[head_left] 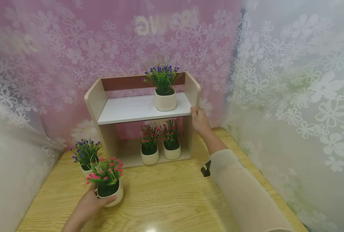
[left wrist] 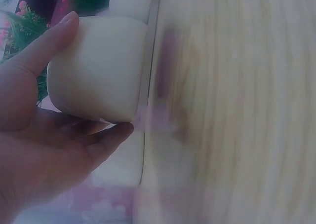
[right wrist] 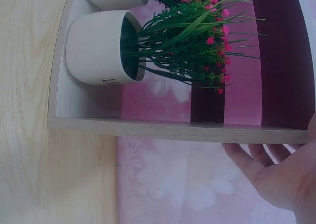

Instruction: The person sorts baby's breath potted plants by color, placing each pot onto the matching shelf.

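Observation:
My left hand (head_left: 92, 201) holds a white pot of pink artificial flowers (head_left: 110, 174) at the table's front left. In the left wrist view the thumb lies on one side of the pot (left wrist: 101, 68) and the fingers on the other. My right hand (head_left: 200, 121) grips the front edge of the right side panel of a small two-tier shelf (head_left: 125, 108). The right wrist view shows fingers against the panel's (right wrist: 197, 130) outer face. A purple-flowered pot (head_left: 165, 100) stands on the upper board, right of its middle. Below it, two red-flowered pots (head_left: 150, 157) (head_left: 172, 152) stand side by side.
Another purple-flowered pot (head_left: 86, 158) stands on the wooden table (head_left: 160, 196), left of the shelf and behind the held pot. A small black object (head_left: 206, 169) lies near my right forearm. Flower-patterned curtains (head_left: 73, 42) hang behind and at both sides.

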`<move>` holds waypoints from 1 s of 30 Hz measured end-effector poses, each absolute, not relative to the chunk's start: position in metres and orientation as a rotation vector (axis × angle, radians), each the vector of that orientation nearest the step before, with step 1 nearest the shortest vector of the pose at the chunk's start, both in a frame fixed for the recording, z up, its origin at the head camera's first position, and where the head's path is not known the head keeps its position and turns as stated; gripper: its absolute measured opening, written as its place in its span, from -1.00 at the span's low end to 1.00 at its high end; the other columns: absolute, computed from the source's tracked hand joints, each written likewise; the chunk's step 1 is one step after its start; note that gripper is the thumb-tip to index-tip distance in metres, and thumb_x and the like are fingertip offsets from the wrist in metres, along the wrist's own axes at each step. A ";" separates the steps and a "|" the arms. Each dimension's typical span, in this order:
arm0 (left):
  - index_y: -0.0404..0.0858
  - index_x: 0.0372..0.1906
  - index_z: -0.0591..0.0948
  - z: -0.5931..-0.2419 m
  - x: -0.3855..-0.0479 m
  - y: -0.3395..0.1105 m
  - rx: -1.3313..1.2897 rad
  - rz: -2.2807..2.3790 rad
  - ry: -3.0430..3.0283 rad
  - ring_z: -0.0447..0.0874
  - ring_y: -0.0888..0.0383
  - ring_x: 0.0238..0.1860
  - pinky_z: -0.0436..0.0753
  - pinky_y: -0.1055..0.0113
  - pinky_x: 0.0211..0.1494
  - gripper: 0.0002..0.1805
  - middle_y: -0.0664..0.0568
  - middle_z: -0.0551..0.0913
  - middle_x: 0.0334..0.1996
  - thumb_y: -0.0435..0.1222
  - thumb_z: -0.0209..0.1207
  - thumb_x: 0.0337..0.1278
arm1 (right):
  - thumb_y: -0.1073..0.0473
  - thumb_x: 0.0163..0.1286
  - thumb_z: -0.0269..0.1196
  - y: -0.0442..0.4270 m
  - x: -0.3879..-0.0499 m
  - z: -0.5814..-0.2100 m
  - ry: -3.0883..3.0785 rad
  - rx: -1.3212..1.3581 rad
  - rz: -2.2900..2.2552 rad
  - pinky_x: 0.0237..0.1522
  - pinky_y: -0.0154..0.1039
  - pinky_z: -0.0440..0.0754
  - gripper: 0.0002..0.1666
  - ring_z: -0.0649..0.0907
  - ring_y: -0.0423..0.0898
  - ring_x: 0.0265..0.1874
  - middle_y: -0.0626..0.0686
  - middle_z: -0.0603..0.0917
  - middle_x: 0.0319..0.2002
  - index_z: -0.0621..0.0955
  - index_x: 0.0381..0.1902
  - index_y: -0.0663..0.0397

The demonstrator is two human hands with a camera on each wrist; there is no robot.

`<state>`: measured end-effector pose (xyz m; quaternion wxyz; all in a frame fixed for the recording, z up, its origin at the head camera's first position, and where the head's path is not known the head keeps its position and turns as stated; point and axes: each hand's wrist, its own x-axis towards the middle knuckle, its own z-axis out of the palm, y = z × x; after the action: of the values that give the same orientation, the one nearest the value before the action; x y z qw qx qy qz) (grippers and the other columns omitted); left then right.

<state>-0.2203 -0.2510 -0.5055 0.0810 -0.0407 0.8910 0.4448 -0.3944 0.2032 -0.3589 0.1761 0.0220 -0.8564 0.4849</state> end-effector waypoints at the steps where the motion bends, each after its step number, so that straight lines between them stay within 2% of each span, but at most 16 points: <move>1: -0.34 0.67 0.07 -0.506 -0.221 -0.249 -0.112 1.334 2.663 0.67 -0.23 0.35 0.69 0.09 0.23 0.25 -0.45 0.52 0.47 0.08 0.59 0.14 | -0.21 0.82 -0.22 0.203 -0.394 -0.359 -2.424 0.065 1.372 0.33 0.31 0.49 -0.31 0.46 0.18 0.06 0.36 0.45 0.18 0.49 0.22 0.33; 6: -0.31 0.69 0.07 -0.506 -0.224 -0.241 -0.070 1.361 2.668 0.57 -0.31 0.46 0.58 -0.14 0.45 0.26 -0.45 0.49 0.50 0.07 0.60 0.12 | -0.21 0.83 -0.22 0.203 -0.395 -0.359 -2.424 0.068 1.376 0.35 0.30 0.49 -0.31 0.46 0.16 0.06 0.36 0.45 0.18 0.48 0.22 0.34; 13: -0.30 0.71 0.05 -0.503 -0.233 -0.229 -0.049 1.385 2.657 0.54 -0.36 0.48 0.57 -0.20 0.47 0.28 -0.48 0.41 0.55 0.07 0.60 0.12 | -0.22 0.83 -0.24 0.204 -0.395 -0.358 -2.424 0.070 1.390 0.36 0.30 0.49 -0.27 0.46 0.17 0.06 0.39 0.44 0.20 0.46 0.26 0.38; 19: -0.31 0.69 0.08 -0.502 -0.244 -0.218 -0.024 1.436 2.649 0.43 -0.42 0.56 0.44 -0.34 0.58 0.25 -0.47 0.41 0.56 0.05 0.61 0.12 | -0.19 0.83 -0.20 0.202 -0.392 -0.356 -2.422 0.038 1.399 0.31 0.30 0.51 -0.30 0.45 0.16 0.00 0.36 0.44 0.14 0.46 0.21 0.42; 24: -0.33 0.71 0.06 -0.504 -0.259 -0.211 -0.037 1.443 2.652 0.40 -0.44 0.57 0.37 -0.39 0.61 0.29 -0.46 0.43 0.54 0.09 0.60 0.11 | -0.19 0.82 -0.20 0.202 -0.391 -0.356 -2.422 0.033 1.403 0.37 0.32 0.49 -0.29 0.46 0.18 0.04 0.37 0.44 0.16 0.45 0.27 0.41; 30: -0.34 0.73 0.01 -0.508 -0.278 -0.204 -0.040 1.468 2.654 0.34 -0.47 0.60 0.38 -0.40 0.61 0.33 -0.49 0.36 0.58 0.11 0.59 0.12 | -0.20 0.82 -0.19 0.202 -0.392 -0.356 -2.411 0.045 1.417 0.41 0.34 0.47 -0.29 0.47 0.21 0.10 0.39 0.44 0.20 0.45 0.29 0.39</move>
<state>-0.2780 -0.2041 -0.5080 0.0542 -0.0132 0.8736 0.4834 -0.3917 0.2020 -0.3558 0.1715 0.0160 -0.8493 0.4990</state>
